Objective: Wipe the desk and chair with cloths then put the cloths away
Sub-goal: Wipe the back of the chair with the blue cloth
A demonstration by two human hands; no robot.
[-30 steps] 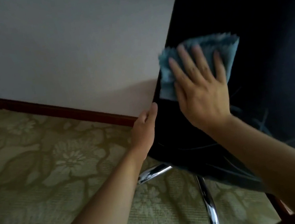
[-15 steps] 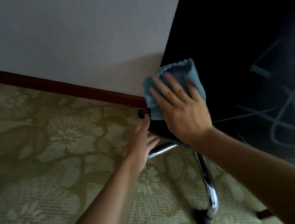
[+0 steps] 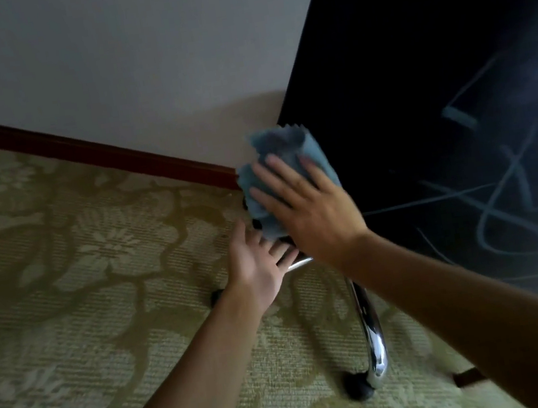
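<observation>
The black chair (image 3: 418, 96) fills the right side as a big dark panel with faint streaks on it. A blue cloth (image 3: 286, 142) lies over the panel's lower left corner. My right hand (image 3: 310, 212) presses flat on the cloth, fingers spread and pointing up-left. My left hand (image 3: 256, 268) is just below that corner, thumb up against the edge and fingers tucked under the chair, partly hidden by my right hand. The desk is out of view.
A chrome chair leg (image 3: 372, 334) runs down to a black caster (image 3: 357, 388); a second caster (image 3: 216, 296) shows beside my left wrist. Patterned green carpet (image 3: 67, 301) covers the floor. A dark red baseboard (image 3: 80, 150) meets the pale wall (image 3: 135, 49).
My right hand slid the cloth down the black panel to its lower left corner. My left hand dropped from the panel's side edge to underneath that corner.
</observation>
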